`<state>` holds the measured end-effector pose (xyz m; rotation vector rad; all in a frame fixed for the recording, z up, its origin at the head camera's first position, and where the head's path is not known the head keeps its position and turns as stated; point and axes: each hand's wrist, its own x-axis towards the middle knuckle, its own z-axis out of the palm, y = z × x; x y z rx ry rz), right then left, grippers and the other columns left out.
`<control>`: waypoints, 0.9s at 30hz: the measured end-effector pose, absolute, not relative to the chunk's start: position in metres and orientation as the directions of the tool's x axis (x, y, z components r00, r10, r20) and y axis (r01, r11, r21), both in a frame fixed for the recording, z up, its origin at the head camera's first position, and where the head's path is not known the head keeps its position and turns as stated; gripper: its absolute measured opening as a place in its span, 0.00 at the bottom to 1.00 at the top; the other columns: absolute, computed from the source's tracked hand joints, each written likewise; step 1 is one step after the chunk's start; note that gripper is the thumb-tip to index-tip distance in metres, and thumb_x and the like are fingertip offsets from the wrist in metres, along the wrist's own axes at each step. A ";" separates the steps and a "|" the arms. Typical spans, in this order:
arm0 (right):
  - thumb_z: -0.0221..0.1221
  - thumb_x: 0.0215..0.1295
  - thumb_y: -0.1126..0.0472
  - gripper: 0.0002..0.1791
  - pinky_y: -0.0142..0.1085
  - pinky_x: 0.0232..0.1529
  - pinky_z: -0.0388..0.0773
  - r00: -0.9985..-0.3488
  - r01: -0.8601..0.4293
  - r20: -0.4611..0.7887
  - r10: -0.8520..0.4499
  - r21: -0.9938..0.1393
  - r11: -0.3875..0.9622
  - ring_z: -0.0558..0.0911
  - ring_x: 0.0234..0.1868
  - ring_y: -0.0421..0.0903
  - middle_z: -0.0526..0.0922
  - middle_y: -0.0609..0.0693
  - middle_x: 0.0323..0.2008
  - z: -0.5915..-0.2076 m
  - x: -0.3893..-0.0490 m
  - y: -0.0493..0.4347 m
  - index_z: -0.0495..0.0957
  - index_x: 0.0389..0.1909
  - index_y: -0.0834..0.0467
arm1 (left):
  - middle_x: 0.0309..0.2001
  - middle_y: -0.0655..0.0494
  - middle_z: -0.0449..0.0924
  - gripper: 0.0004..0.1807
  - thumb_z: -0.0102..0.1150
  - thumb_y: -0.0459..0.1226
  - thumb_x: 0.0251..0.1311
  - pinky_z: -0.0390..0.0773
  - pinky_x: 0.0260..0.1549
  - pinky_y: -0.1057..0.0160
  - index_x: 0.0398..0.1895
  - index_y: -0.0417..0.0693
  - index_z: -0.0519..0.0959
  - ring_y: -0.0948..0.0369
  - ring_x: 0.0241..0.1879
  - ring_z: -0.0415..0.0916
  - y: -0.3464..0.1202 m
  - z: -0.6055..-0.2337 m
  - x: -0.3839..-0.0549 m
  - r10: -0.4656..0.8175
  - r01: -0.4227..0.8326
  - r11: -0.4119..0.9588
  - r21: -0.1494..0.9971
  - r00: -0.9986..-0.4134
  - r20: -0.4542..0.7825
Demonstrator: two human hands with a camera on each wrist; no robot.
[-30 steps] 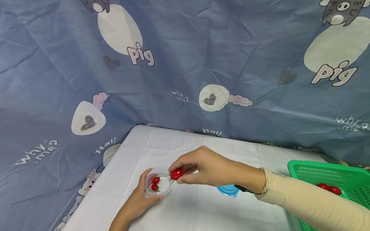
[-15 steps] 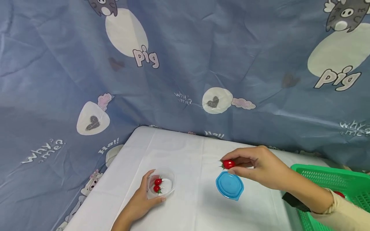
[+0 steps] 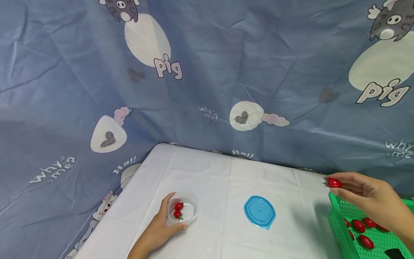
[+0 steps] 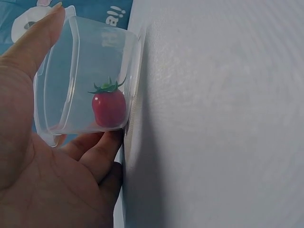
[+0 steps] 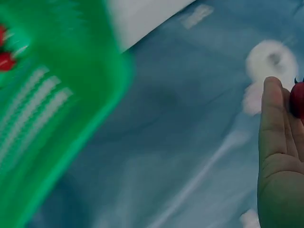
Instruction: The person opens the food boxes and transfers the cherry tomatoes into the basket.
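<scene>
On the left of the table my left hand grips a clear plastic cup, thumb on one side and fingers on the other. Two red cherry tomatoes with green stems, one of them this tomato, lie inside it. In the left wrist view one tomato shows through the cup wall. At the far right my right hand pinches another cherry tomato between thumb and fingertips, above the green basket's near-left corner. Several more tomatoes lie in the green basket.
A blue lid lies flat on the white-covered table between the cup and the basket. Behind the table hangs a blue printed cloth. Part of a dark item shows at the basket's lower right.
My right hand has carried the pinched tomato away from the cup, rightward past the blue lid to the green basket. The left hand stays on the cup; two tomatoes remain inside.
</scene>
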<state>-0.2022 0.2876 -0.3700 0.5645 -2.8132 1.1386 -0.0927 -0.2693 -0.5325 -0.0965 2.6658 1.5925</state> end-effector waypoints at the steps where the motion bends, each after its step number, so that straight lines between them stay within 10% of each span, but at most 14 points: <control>1: 0.67 0.72 0.62 0.19 0.22 0.36 0.81 -0.940 -0.338 0.192 -0.282 -0.644 0.686 0.84 0.43 0.24 0.88 0.33 0.45 -0.376 -0.204 0.298 0.79 0.60 0.62 | 0.73 0.59 0.69 0.61 0.82 0.51 0.51 0.54 0.73 0.37 0.81 0.62 0.49 0.53 0.75 0.63 -0.269 -0.532 -0.093 -0.036 -0.074 0.473 0.878 -0.997 -0.065; 3: 0.67 0.71 0.63 0.19 0.20 0.34 0.79 -0.950 -0.311 0.213 -0.227 -0.622 0.719 0.80 0.42 0.19 0.85 0.27 0.43 -0.390 -0.209 0.317 0.79 0.59 0.65 | 0.73 0.59 0.69 0.61 0.83 0.50 0.51 0.54 0.73 0.38 0.81 0.63 0.50 0.53 0.75 0.63 -0.269 -0.531 -0.094 -0.038 -0.082 0.468 0.880 -0.997 -0.073; 9: 0.66 0.71 0.67 0.20 0.23 0.30 0.78 -0.971 -0.227 0.194 -0.137 -0.588 0.776 0.73 0.36 0.15 0.87 0.56 0.42 -0.425 -0.216 0.360 0.75 0.57 0.74 | 0.73 0.58 0.69 0.60 0.83 0.50 0.51 0.53 0.73 0.37 0.81 0.66 0.50 0.52 0.75 0.63 -0.269 -0.531 -0.093 -0.040 -0.086 0.464 0.882 -0.996 -0.076; 13: 0.70 0.65 0.70 0.19 0.27 0.28 0.79 -0.967 -0.247 0.196 -0.165 -0.548 0.799 0.75 0.34 0.18 0.87 0.49 0.39 -0.447 -0.218 0.378 0.78 0.53 0.73 | 0.73 0.57 0.70 0.60 0.83 0.49 0.51 0.54 0.73 0.37 0.81 0.65 0.50 0.52 0.75 0.63 -0.269 -0.532 -0.092 -0.040 -0.074 0.465 0.882 -0.997 -0.063; 21: 0.72 0.63 0.61 0.20 0.54 0.34 0.83 -0.979 -0.164 -0.044 -0.201 -0.426 0.890 0.86 0.40 0.63 0.86 0.61 0.43 -0.479 -0.221 0.391 0.82 0.51 0.67 | 0.73 0.59 0.69 0.60 0.82 0.50 0.51 0.52 0.74 0.37 0.81 0.67 0.49 0.52 0.76 0.62 -0.268 -0.533 -0.092 -0.044 -0.091 0.461 0.883 -0.996 -0.080; 27: 0.73 0.64 0.52 0.25 0.55 0.36 0.83 -0.976 -0.126 -0.113 -0.186 -0.403 0.906 0.84 0.35 0.52 0.87 0.58 0.41 -0.495 -0.225 0.394 0.83 0.53 0.67 | 0.73 0.58 0.69 0.60 0.82 0.50 0.52 0.53 0.73 0.36 0.81 0.65 0.49 0.51 0.76 0.62 -0.267 -0.532 -0.093 -0.042 -0.086 0.467 0.880 -0.996 -0.075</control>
